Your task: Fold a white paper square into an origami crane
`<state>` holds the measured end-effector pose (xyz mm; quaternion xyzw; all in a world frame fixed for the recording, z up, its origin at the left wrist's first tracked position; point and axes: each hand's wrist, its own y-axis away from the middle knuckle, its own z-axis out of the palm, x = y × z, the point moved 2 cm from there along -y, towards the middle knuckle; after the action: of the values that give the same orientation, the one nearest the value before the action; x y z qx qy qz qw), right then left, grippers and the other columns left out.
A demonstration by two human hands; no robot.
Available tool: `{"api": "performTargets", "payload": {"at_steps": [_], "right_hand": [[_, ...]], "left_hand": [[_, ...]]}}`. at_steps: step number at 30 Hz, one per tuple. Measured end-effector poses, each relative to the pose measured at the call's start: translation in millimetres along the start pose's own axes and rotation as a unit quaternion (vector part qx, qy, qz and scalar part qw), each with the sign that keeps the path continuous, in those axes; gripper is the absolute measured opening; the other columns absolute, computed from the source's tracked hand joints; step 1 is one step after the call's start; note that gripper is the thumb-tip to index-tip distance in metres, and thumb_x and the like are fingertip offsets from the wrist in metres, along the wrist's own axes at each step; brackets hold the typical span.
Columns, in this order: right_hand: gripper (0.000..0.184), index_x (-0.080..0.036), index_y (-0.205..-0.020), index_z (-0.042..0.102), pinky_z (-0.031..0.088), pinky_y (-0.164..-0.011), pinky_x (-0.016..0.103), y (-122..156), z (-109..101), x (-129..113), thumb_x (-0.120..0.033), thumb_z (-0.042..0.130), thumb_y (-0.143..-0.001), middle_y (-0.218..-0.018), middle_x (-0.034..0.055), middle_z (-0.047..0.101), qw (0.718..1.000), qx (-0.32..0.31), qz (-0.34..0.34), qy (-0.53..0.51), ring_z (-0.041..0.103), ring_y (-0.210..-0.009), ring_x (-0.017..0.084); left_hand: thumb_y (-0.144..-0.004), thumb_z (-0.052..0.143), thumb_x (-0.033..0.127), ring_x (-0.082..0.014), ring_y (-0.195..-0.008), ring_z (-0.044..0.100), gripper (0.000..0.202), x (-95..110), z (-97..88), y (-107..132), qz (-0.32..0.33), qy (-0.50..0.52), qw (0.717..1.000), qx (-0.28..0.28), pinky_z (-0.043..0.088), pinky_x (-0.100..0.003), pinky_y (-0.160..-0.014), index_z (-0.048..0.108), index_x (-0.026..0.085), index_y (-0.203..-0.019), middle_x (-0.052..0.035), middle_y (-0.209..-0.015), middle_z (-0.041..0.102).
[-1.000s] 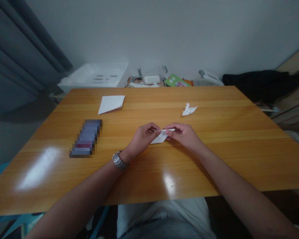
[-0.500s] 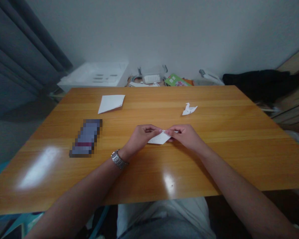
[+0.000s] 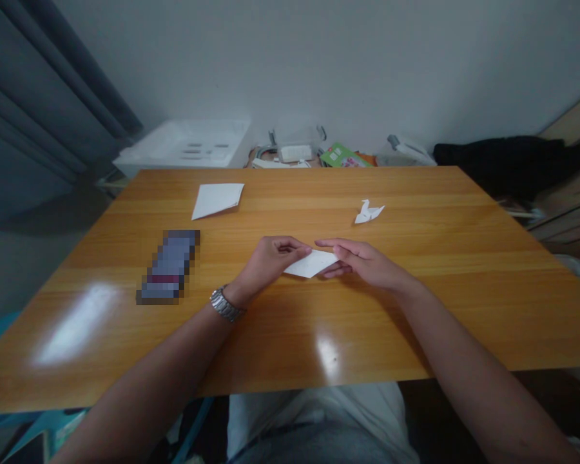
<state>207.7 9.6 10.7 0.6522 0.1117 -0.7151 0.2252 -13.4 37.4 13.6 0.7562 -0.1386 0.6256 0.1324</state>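
A small folded sheet of white paper [image 3: 310, 264], kite-like in outline, is held just above the table in front of me. My left hand [image 3: 281, 255], with a metal watch on its wrist, pinches its left part between thumb and fingers. At the right corner, the thumb of my right hand [image 3: 360, 259] rests on the paper while the lower fingers pass beneath it. The right index finger is stretched out behind the far edge. Beyond the right hand stands a small folded paper bird [image 3: 368, 212].
On the wooden table [image 3: 280, 341], a white paper sheet [image 3: 217, 199] lies at the far left. Nearer sits a blurred-out phone-like object [image 3: 170, 266]. Behind the far edge are a white tray [image 3: 183, 145], a green booklet [image 3: 342, 154] and dark cloth [image 3: 502, 154].
My right hand has loosened its pinch at the paper's top edge and shifted slightly right, its index finger now extended. The left hand still grips the paper.
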Motion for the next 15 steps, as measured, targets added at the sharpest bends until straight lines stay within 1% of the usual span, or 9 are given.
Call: {"api": "performTargets", "payload": {"at_steps": [2, 4, 5, 7, 9, 10, 12, 15], "right_hand": [[0.046, -0.023, -0.134, 0.065, 0.062, -0.094, 0.038, -0.5, -1.7, 2.2, -0.050, 0.063, -0.096, -0.138, 0.0115, 0.065, 1.000, 0.007, 0.003, 0.001, 0.076, -0.096, 0.020], [0.045, -0.022, -0.127, 0.069, 0.062, -0.092, 0.038, -1.7, -3.7, 3.7, -0.054, 0.061, -0.096, -0.137, 0.0111, 0.066, 1.000, 0.024, -0.002, 0.011, 0.076, -0.097, 0.020], [0.045, -0.021, -0.122, 0.071, 0.062, -0.091, 0.038, -2.3, -4.3, 3.9, -0.056, 0.059, -0.096, -0.133, 0.0111, 0.068, 0.999, 0.032, -0.007, 0.020, 0.075, -0.098, 0.021], [0.047, -0.019, -0.110, 0.075, 0.061, -0.087, 0.036, -3.4, -3.9, 3.2, -0.060, 0.061, -0.094, -0.115, 0.0111, 0.076, 0.997, 0.039, -0.018, 0.061, 0.074, -0.094, 0.021], [0.044, -0.017, -0.099, 0.076, 0.060, -0.081, 0.034, -4.1, -1.8, 1.9, -0.059, 0.067, -0.089, -0.094, 0.0089, 0.078, 0.992, 0.036, -0.021, 0.119, 0.072, -0.083, 0.020], [0.043, -0.016, -0.096, 0.076, 0.058, -0.079, 0.033, -4.4, -0.6, 1.5, -0.058, 0.070, -0.086, -0.087, 0.0074, 0.077, 0.989, 0.034, -0.019, 0.143, 0.071, -0.078, 0.019], [0.043, -0.016, -0.094, 0.075, 0.057, -0.075, 0.032, -5.0, 0.3, 1.4, -0.057, 0.071, -0.085, -0.082, 0.0063, 0.076, 0.986, 0.038, -0.019, 0.164, 0.070, -0.074, 0.018], [0.043, -0.016, -0.095, 0.074, 0.056, -0.074, 0.031, -6.5, -4.2, 3.5, -0.058, 0.070, -0.086, -0.086, 0.0072, 0.077, 0.986, 0.066, -0.027, 0.153, 0.071, -0.076, 0.019]], "left_hand": [[-0.083, 0.078, 0.045, -0.0152, -0.073, 0.069, 0.031, 0.2, -0.2, 0.0, 0.006, -0.008, 1.000, 0.001, 0.051, -0.022, -0.063, 0.080, 0.015, -0.092, -0.0075, -0.087, 0.079], [-0.083, 0.078, 0.045, -0.0157, -0.072, 0.069, 0.031, 0.6, 0.3, 0.3, 0.012, -0.018, 1.000, 0.000, 0.051, -0.023, -0.063, 0.080, 0.015, -0.092, -0.0076, -0.086, 0.078], [-0.083, 0.077, 0.046, -0.0161, -0.072, 0.069, 0.032, 0.7, 0.7, 0.5, 0.014, -0.024, 1.000, -0.001, 0.051, -0.023, -0.062, 0.080, 0.015, -0.091, -0.0078, -0.086, 0.078], [-0.083, 0.077, 0.047, -0.0168, -0.073, 0.070, 0.033, 0.4, 1.7, 0.7, 0.020, -0.034, 0.999, -0.002, 0.051, -0.024, -0.063, 0.080, 0.015, -0.091, -0.0082, -0.086, 0.079], [-0.083, 0.077, 0.048, -0.0171, -0.073, 0.070, 0.033, -0.5, 2.8, 0.7, 0.024, -0.040, 0.999, -0.005, 0.052, -0.024, -0.063, 0.080, 0.015, -0.090, -0.0085, -0.087, 0.079], [-0.083, 0.077, 0.048, -0.0171, -0.074, 0.070, 0.033, -0.9, 3.5, 0.5, 0.025, -0.040, 0.999, -0.007, 0.052, -0.024, -0.064, 0.080, 0.015, -0.090, -0.0086, -0.087, 0.079], [-0.083, 0.077, 0.048, -0.0173, -0.076, 0.070, 0.034, -1.5, 4.4, 0.0, 0.024, -0.035, 0.999, -0.011, 0.053, -0.025, -0.066, 0.080, 0.016, -0.093, -0.0087, -0.090, 0.079], [-0.081, 0.078, 0.046, -0.0181, -0.081, 0.071, 0.033, -1.1, 3.8, -1.5, 0.021, -0.012, 1.000, 0.008, 0.054, -0.026, -0.071, 0.080, 0.016, -0.095, -0.0086, -0.093, 0.079]]}}
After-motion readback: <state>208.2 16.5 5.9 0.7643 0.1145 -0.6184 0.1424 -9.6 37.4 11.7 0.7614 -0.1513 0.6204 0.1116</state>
